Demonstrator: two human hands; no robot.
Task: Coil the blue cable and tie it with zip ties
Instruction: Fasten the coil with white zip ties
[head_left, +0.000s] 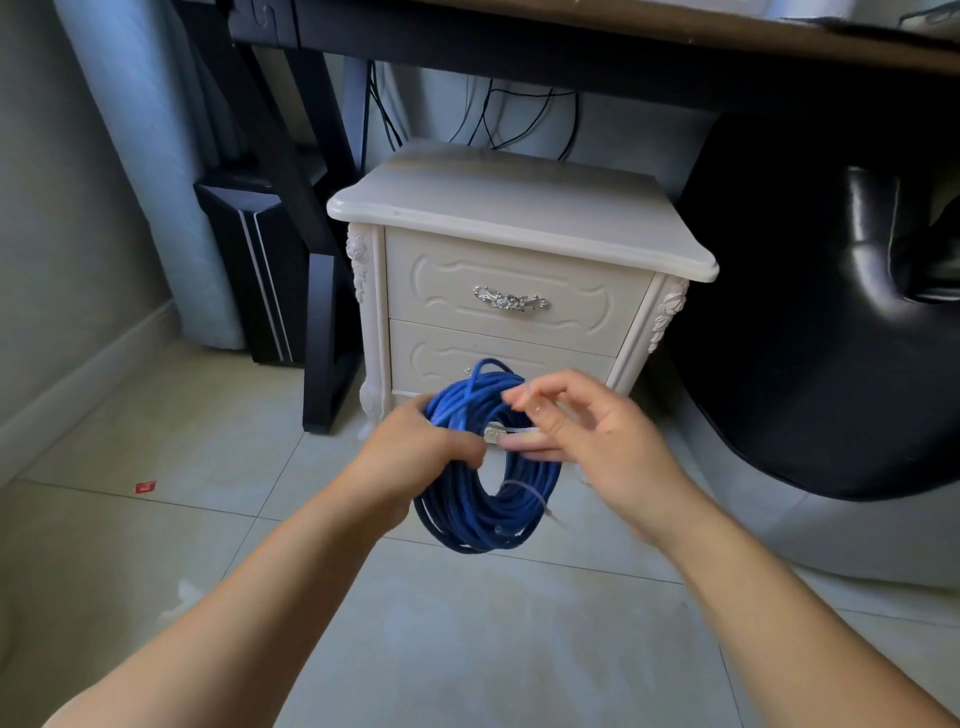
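Left hand (415, 449) grips blue cable (483, 519); right hand (597, 436) pinches zip tie (511, 431).

The left hand (415, 447), just L of the blue cable coil (488, 514): bare, back & knuckles showing, forearm bare all the way to the frame edge. The right hand (587, 431), just R of the coil: bare too, a pale glossy nail on one finger, outline a bit blurred. R forearm likewise bare to the frame edge.
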